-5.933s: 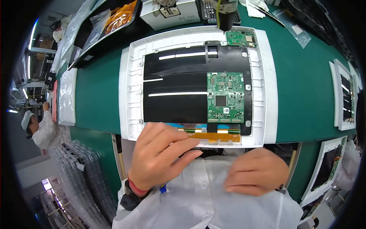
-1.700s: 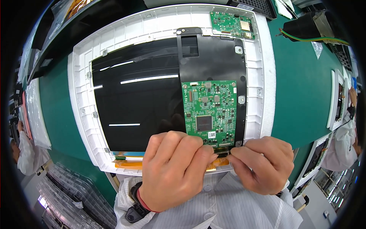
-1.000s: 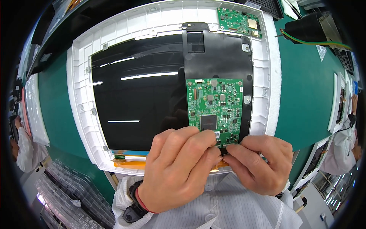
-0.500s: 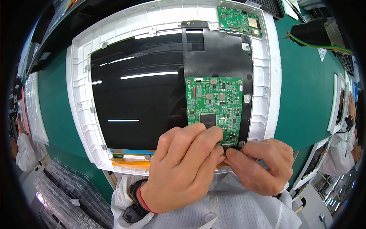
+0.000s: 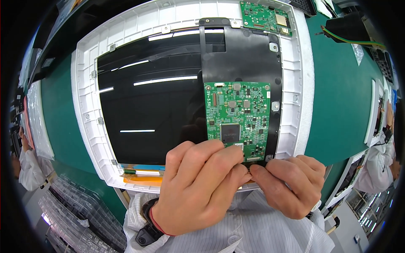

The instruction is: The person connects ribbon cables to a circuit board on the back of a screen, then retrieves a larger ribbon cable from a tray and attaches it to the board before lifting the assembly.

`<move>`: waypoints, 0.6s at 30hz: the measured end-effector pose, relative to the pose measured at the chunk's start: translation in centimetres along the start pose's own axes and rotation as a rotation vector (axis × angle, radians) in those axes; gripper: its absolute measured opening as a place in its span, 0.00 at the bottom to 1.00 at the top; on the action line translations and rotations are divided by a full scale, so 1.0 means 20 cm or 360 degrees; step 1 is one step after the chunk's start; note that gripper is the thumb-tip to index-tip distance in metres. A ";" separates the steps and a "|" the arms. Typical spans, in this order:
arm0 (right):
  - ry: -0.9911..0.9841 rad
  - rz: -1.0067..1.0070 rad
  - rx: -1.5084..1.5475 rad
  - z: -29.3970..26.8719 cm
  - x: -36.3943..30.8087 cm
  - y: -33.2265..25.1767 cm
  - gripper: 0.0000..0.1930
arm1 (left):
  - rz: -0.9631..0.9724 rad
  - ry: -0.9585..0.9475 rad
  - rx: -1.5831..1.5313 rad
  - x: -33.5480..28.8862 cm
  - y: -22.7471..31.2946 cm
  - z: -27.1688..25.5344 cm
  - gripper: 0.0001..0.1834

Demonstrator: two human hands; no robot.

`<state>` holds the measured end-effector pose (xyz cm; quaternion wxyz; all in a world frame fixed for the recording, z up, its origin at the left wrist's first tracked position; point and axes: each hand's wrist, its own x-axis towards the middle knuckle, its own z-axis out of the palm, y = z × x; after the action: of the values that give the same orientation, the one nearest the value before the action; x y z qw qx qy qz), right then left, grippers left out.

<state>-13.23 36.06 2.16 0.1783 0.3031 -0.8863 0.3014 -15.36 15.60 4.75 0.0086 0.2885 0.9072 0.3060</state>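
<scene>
Grip closure cannot be judged: left hand and right hand are bunched at green circuit board's lower edge. Connection apparently being worked; fine alignment is needed.

Head camera: you wore it as the left of a pair.
Facing: it looked down at your left hand and right hand.
Nearness: it sat close above the white frame.
</scene>
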 end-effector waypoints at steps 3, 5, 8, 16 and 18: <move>-0.0013 0.0004 0.0004 0.00 0.00 0.00 0.18 | 0.0023 0.0056 -0.0026 -0.01 -0.02 -0.01 0.14; -0.0010 0.0003 -0.0012 0.00 0.01 0.00 0.18 | 0.0039 0.0103 -0.0020 -0.02 -0.03 0.00 0.15; -0.0006 0.0002 -0.0039 0.00 0.01 0.00 0.17 | 0.0141 0.0153 -0.0053 -0.02 -0.06 0.02 0.15; -0.0013 0.0006 -0.0045 0.00 0.02 0.00 0.18 | 0.0191 0.0251 0.0008 -0.02 -0.05 0.04 0.16; -0.0054 0.0035 -0.0010 -0.01 0.02 0.00 0.18 | 0.0195 0.0259 0.0007 -0.01 -0.06 0.05 0.16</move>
<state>-13.60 36.01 2.48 0.1609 0.2977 -0.8935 0.2952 -15.61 15.19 3.31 -0.0843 0.3176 0.8863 0.3264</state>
